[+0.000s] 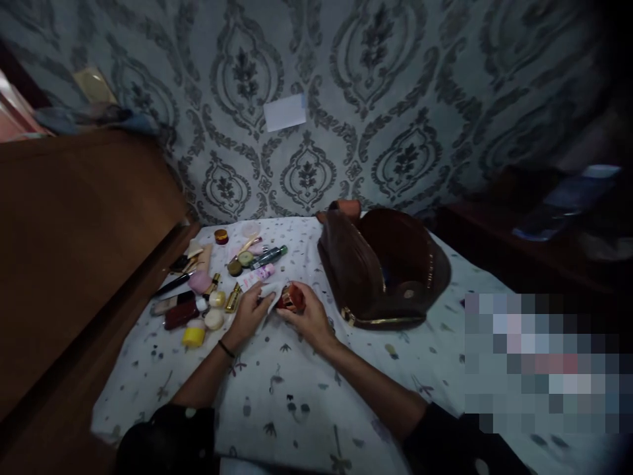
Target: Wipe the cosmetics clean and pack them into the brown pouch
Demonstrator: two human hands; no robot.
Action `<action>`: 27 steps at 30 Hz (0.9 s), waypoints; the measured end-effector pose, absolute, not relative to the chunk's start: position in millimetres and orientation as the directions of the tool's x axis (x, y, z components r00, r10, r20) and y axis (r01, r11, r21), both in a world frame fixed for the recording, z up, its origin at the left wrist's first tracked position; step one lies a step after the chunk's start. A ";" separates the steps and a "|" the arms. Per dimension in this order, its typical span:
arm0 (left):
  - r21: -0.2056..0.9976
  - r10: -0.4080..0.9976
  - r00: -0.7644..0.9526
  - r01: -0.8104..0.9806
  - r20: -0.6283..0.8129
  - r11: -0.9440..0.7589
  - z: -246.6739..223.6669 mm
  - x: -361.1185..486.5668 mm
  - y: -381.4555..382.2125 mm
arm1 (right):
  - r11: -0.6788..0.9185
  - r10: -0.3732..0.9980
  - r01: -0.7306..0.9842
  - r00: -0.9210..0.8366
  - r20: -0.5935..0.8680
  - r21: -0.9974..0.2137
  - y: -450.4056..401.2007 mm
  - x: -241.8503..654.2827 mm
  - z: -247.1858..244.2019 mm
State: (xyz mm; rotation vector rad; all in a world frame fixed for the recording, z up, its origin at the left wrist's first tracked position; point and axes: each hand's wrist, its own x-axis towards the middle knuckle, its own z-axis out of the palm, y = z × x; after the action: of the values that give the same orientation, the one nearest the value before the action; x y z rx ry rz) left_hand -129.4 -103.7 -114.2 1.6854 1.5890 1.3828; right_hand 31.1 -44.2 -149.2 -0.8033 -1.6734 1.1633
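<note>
In the middle of the head view my right hand (314,320) is closed round a small red container (293,298) with gold on it. My left hand (247,313) pinches a white wipe (270,297), which touches or nearly touches the red container. Close beyond my left hand lies a pink and white tube (258,275). A gold lipstick tube (233,298) lies just left of that hand. To the right of my hands a brown leather bag (356,284) lies with its zip undone and its mouth gaping.
Several cosmetics are spread on the left, among them a yellow-lidded jar (194,334), a dark red bottle (182,315) and a green bottle (270,257). They lie on a white patterned cloth (287,396). Brown wooden furniture (79,251) borders the left; a patterned wall (306,165) stands behind.
</note>
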 end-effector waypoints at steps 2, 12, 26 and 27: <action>0.824 0.916 -0.151 0.508 0.372 -0.251 -111.8 -127.7 -104.7 | 0.362 0.869 0.038 -0.376 0.322 -0.931 -43.7 31.6 -150.3; 0.734 0.873 -0.284 0.670 0.397 -0.116 -126.0 -133.9 -101.7 | 0.521 0.813 0.167 -0.395 0.428 -0.837 -36.9 27.3 -145.9; 0.552 0.860 -0.242 0.832 0.450 -0.055 -125.9 -138.3 -106.2 | 0.646 0.710 0.288 -0.568 0.417 -0.707 -36.1 7.6 -144.8; 0.555 0.859 -0.239 0.830 0.452 -0.061 -125.7 -138.2 -107.4 | 0.636 0.722 0.316 -0.566 0.398 -0.703 -41.9 11.9 -140.9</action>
State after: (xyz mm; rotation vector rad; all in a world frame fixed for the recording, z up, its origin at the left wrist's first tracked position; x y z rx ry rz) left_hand -138.2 -107.4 -125.7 1.9139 2.1255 1.2044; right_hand 11.9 -41.9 -140.9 -0.8058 -2.1670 0.7575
